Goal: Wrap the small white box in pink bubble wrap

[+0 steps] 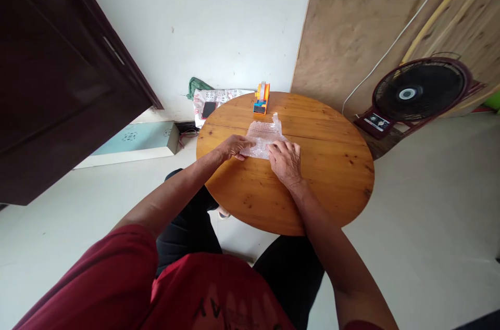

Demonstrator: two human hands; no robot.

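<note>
A piece of clear bubble wrap [263, 135] lies on the round wooden table [336, 163] in front of me. Its near part is folded over into a thicker layer, and a narrow strip sticks up at its far right corner. My left hand [234, 148] grips the left end of the fold, thumb on top. At the right end, my right hand [286, 161] has its fingers curled down on the wrap. Whether anything lies inside the fold, I cannot tell. Beyond the wrap stands an orange and blue tape dispenser [261, 98].
A dark electric fan [422, 93] stands right of the table. Behind the table's left edge are a printed bag [222, 94], a dark phone-like object [209, 109] and a green bag [197, 86]. A pale blue box [136, 140] lies on the floor near a dark door [58, 70].
</note>
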